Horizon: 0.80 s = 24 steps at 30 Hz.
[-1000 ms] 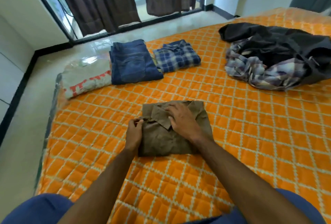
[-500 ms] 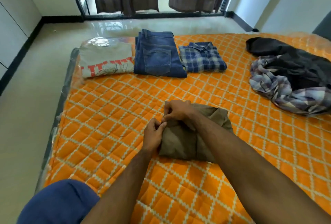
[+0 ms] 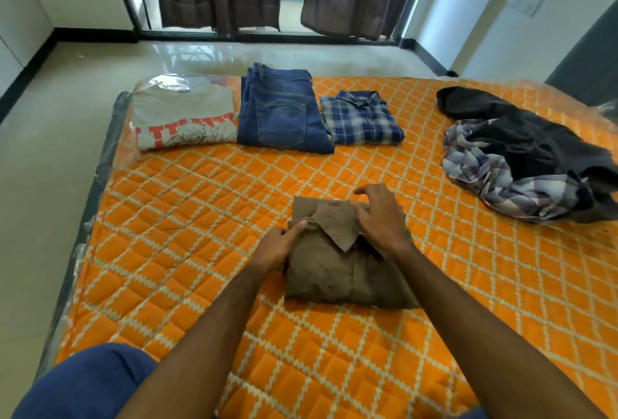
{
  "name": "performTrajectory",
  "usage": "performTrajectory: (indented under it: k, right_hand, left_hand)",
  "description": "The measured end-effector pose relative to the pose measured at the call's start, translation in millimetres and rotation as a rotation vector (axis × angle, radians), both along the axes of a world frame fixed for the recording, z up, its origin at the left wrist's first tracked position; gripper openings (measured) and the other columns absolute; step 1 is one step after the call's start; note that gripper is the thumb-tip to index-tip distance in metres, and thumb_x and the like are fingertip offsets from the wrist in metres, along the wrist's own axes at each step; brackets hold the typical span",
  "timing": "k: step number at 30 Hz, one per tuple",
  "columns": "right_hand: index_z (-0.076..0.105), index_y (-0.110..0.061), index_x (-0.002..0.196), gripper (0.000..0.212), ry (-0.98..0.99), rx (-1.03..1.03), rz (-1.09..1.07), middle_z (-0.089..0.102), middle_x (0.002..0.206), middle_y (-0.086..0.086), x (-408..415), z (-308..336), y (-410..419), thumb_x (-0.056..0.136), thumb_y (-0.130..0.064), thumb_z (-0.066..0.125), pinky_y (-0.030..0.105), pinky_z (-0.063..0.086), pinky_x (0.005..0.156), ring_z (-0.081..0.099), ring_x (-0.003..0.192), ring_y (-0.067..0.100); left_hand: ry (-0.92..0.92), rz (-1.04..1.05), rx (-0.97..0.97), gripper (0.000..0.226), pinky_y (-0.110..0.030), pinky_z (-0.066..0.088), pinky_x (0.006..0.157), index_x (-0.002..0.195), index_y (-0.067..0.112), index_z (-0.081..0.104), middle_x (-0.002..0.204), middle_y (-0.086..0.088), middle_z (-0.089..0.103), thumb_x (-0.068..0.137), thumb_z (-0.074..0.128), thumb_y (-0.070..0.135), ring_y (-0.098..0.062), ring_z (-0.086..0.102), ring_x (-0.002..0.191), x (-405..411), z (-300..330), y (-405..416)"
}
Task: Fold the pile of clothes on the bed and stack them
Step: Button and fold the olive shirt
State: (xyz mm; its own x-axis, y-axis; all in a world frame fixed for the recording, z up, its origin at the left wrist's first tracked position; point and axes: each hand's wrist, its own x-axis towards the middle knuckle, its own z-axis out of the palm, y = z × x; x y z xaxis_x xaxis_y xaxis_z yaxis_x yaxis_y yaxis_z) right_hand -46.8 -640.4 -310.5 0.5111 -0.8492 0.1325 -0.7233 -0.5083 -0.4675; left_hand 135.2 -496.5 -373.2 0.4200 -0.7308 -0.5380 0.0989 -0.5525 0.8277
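Since the earlier frame both hands have shifted along the collar of the folded brown shirt [image 3: 337,271], mid-bed [image 3: 200,218]: unfolded pile [image 3: 521,164] remains right, three folded garments unstacked at the far edge, right hand [image 3: 378,218] pressing flat, left hand [image 3: 279,244] pinching.

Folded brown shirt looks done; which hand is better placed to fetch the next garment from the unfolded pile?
Probably the right hand: the unfolded pile of dark and plaid clothes lies on its side, while the left hand pinches the folded brown collared shirt's left edge.
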Motion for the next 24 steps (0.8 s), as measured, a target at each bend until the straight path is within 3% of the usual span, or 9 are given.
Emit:
performTrajectory:
  k: [2,4,7,11,14,16,19,21,24]
  right_hand:
    - [0.059,-0.019,0.126,0.039,0.077,0.029,-0.223,0.05,0.131,0.006,-35,-2,8,0.098,-0.045,0.059,0.047,0.042,0.099,0.046,0.124,0.03]
    - [0.057,-0.011,0.124,0.063,0.081,0.238,-0.433,0.051,0.128,0.013,-68,-23,5,0.091,-0.065,0.06,0.048,0.044,0.097,0.05,0.121,0.036]
    - [0.066,-0.008,0.107,0.1,-0.199,0.693,-0.491,0.07,0.111,0.008,-102,-58,0,0.058,-0.096,0.062,0.043,0.057,0.085,0.069,0.099,0.026]
    - [0.065,-0.004,0.127,0.089,-0.413,0.924,-0.569,0.07,0.124,0.013,-113,-59,-1,0.074,-0.075,0.073,0.042,0.059,0.084,0.069,0.104,0.032]
    - [0.066,-0.01,0.13,0.103,-0.194,0.855,-0.596,0.057,0.14,0.015,-112,-62,-4,0.064,-0.088,0.067,0.046,0.05,0.102,0.056,0.123,0.037]
    - [0.064,-0.015,0.134,0.094,-0.085,0.798,-0.618,0.043,0.149,0.016,-113,-62,-3,0.071,-0.085,0.063,0.046,0.042,0.108,0.042,0.135,0.04]
    - [0.069,-0.008,0.123,0.083,-0.343,0.919,-0.569,0.065,0.132,0.016,-117,-51,-1,0.072,-0.074,0.073,0.049,0.054,0.099,0.064,0.113,0.035]
    - [0.071,-0.007,0.119,0.07,-0.481,1.114,-0.5,0.073,0.117,0.014,-123,-41,0,0.073,-0.059,0.084,0.046,0.059,0.09,0.071,0.102,0.033]
    - [0.071,-0.007,0.119,0.066,-0.428,1.297,-0.435,0.075,0.112,0.016,-132,-31,3,0.07,-0.045,0.092,0.047,0.059,0.091,0.072,0.103,0.035]
  left_hand:
    - [-0.004,0.026,-0.009,0.068,-0.048,0.058,0.09,0.111,0.018,0.073,0.106,-0.005,0.074,0.075,0.067,0.076,-0.028,0.07,0.096,-2,0,-9]
    - [-0.023,0.065,-0.011,0.07,-0.049,0.057,0.093,0.11,0.016,0.075,0.11,-0.009,0.075,0.072,0.068,0.075,-0.029,0.07,0.098,-2,-5,-17]
    - [0.007,0.147,0.031,0.069,-0.052,0.056,0.093,0.101,0.006,0.074,0.107,-0.014,0.074,0.086,0.06,0.072,-0.034,0.07,0.096,-4,-2,-27]
    - [0.226,0.195,0.015,0.063,-0.046,0.056,0.091,0.112,0.014,0.071,0.112,-0.01,0.072,0.091,0.054,0.07,-0.033,0.068,0.103,-13,13,-18]
    - [0.222,0.097,0.034,0.053,-0.035,0.055,0.076,0.118,0.014,0.066,0.113,-0.008,0.07,0.086,0.072,0.057,-0.027,0.068,0.099,-23,22,-11]
    - [0.155,0.104,0.025,0.048,-0.035,0.055,0.077,0.12,0.01,0.066,0.116,-0.01,0.07,0.088,0.075,0.046,-0.026,0.067,0.097,-27,21,-11]
    - [0.097,0.159,0.001,0.047,-0.044,0.054,0.095,0.125,0.008,0.067,0.123,-0.015,0.069,0.091,0.073,0.04,-0.031,0.067,0.103,-31,19,-12]
    - [0.107,0.158,0.011,0.043,-0.043,0.053,0.092,0.124,0.009,0.068,0.122,-0.014,0.069,0.093,0.071,0.038,-0.03,0.066,0.1,-34,24,-11]
    - [0.129,0.094,0.032,0.038,-0.038,0.05,0.085,0.123,0.01,0.067,0.118,-0.012,0.069,0.096,0.069,0.036,-0.027,0.065,0.096,-41,37,-8]
